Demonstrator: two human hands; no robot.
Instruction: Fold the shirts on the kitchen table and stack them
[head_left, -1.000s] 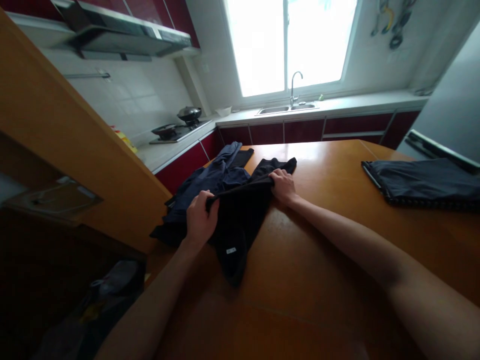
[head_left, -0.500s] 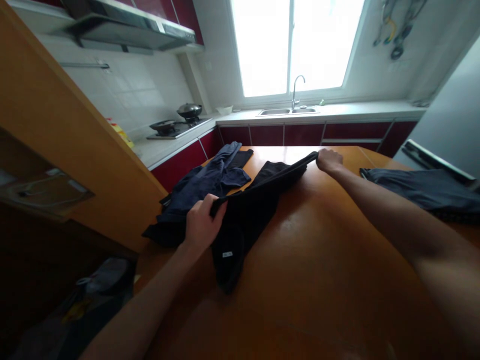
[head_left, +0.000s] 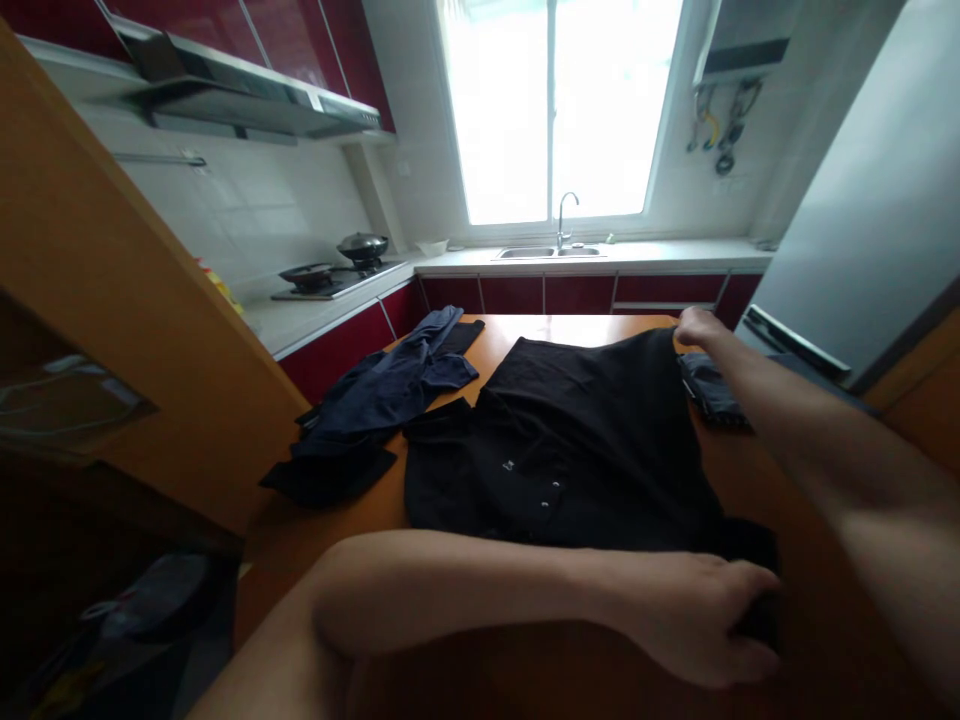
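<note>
A black garment (head_left: 592, 430) lies spread over the wooden table in front of me, with a few small pale marks or fasteners near its middle; its exact kind is unclear. My right hand (head_left: 699, 328) is closed around its far right corner, slightly raised. Across the near side reaches my left arm, and my left hand (head_left: 701, 610) grips the garment's near right corner, fingers curled over a dark fold. The forearm covers part of the garment's near edge.
Dark blue and black clothes (head_left: 382, 390) are heaped along the left of the wooden table (head_left: 510, 680). Grey folded clothing (head_left: 709, 390) lies at the right, partly behind my right arm. A fridge (head_left: 832, 230) stands beyond it; a sink (head_left: 529, 253) is under the window.
The bunched black garment is now spread wide toward the right. My left hand has crossed from the left to the near right corner; my right hand has moved slightly right. The view has shifted.
</note>
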